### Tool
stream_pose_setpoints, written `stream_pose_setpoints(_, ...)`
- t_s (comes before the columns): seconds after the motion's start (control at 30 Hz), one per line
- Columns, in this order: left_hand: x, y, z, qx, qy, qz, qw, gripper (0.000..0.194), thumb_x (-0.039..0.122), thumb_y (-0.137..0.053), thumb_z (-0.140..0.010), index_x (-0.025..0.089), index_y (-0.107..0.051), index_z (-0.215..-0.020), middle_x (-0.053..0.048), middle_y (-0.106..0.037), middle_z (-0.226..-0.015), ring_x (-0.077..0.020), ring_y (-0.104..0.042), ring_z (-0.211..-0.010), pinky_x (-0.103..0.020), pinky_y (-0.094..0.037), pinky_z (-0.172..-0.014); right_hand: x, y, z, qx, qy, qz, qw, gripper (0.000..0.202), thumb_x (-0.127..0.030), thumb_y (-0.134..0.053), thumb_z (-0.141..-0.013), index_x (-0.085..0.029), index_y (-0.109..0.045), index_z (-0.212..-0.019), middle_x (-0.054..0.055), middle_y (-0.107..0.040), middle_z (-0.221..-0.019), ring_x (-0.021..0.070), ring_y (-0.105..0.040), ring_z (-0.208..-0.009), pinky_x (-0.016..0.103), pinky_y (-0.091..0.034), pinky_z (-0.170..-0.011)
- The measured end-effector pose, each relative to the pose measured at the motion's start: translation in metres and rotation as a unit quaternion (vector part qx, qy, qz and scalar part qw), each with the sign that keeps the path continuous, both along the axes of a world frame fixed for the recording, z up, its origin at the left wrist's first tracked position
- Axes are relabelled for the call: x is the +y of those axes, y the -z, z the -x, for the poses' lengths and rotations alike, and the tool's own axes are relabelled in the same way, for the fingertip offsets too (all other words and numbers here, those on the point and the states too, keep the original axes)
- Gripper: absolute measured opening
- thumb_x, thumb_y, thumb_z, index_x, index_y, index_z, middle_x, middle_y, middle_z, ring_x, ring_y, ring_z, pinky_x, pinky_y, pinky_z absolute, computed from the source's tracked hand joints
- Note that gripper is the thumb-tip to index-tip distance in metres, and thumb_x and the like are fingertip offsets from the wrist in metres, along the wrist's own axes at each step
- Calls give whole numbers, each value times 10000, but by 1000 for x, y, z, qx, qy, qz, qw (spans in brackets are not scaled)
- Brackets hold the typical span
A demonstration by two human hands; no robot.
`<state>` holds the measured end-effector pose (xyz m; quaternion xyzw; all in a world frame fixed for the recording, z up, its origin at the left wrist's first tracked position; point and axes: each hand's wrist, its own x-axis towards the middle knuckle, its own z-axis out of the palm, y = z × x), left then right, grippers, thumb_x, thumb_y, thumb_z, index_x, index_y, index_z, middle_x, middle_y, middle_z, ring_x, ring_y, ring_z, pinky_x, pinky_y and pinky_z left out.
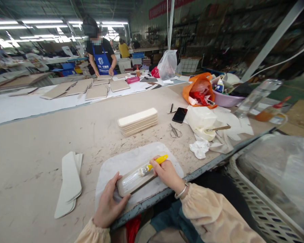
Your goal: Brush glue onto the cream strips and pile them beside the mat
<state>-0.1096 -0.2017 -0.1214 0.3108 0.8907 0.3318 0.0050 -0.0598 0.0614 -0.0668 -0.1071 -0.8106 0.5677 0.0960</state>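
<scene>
My right hand (167, 173) grips a yellow-handled brush (154, 163) whose bristles rest on a pale oblong piece (131, 182). That piece lies on a white mat (126, 160) at the table's near edge. My left hand (108, 204) presses on the piece's left end and holds it down. A stack of the same oblong pieces (138, 120) stands further back on the table. Two or three pale curved pieces (69, 182) lie overlapped to the left of the mat.
Scissors (175, 131), a black phone (179, 114), a white glue bowl with a stick (205, 130) and crumpled rags (199, 148) lie to the right. An orange bag (199, 89) and basin (226, 99) sit behind. A plastic crate (271, 189) stands at right. A person in a blue apron (101, 55) works at the far table.
</scene>
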Motion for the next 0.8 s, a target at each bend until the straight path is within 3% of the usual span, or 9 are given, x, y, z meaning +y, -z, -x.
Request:
stream_pose_setpoints(0.1, 0, 1, 0, 5, 1, 5, 1000, 767, 370, -636, -753, 223, -238, -1392, -125, -505, -1251, -280, -502, -1156, -512, -414, -1003, 17, 0, 0, -14, 39, -42, 998, 437, -408, -406, -901, -209, -500, -523, -7, -563, -506, 136, -576, -561, 239, -441, -658)
stream_pose_setpoints(0.27, 0, 0, 2, 6, 9, -4, 1000, 755, 375, -631, -755, 218, -247, -1386, -130, -506, -1252, -287, -496, -1167, -514, -408, -1008, 67, -3, -2, -32, 127, -150, 980, 457, -434, -393, -888, -213, -509, -505, 27, -598, -517, 170, -602, -575, 265, -424, -626)
stream_pose_setpoints(0.37, -1, 2, 3, -6, 5, -5, 1000, 752, 361, -628, -758, 220, -242, -1387, -131, -486, -1275, -284, -477, -1192, -504, -395, -1021, 77, -9, -5, -50, 157, -202, 965, 459, -439, -384, -886, -215, -529, -513, 24, -588, -489, 176, -602, -549, 269, -411, -602)
stream_pose_setpoints(0.53, -1, -4, -7, 0, 8, -3, 1000, 732, 333, -623, -744, 198, -266, -1369, -138, -478, -1290, -274, -455, -1215, -473, -392, -1027, 62, -18, -17, -4, 118, -197, 973, 503, -499, -372, -876, -219, -495, -476, 14, -611, -545, 164, -603, -546, 258, -421, -581)
stream_pose_setpoints(0.7, 2, -9, -7, -21, 3, -9, 1000, 837, 318, -682, -654, 182, -280, -1376, -134, -462, -1307, -262, -441, -1219, -438, -377, -1045, 73, 6, -10, -72, 55, -252, 964, 547, -606, -349, -818, -236, -504, -447, 24, -535, -427, 220, -579, -449, 317, -398, -489)
stream_pose_setpoints(0.8, 2, -8, -9, -25, -9, -13, 1000, 838, 315, -684, -651, 182, -297, -1382, -143, -443, -1324, -273, -427, -1231, -450, -370, -1047, 88, 9, -7, -53, 82, -292, 952, 515, -626, -355, -786, -260, -573, -497, 39, -537, -419, 239, -537, -386, 344, -365, -432)
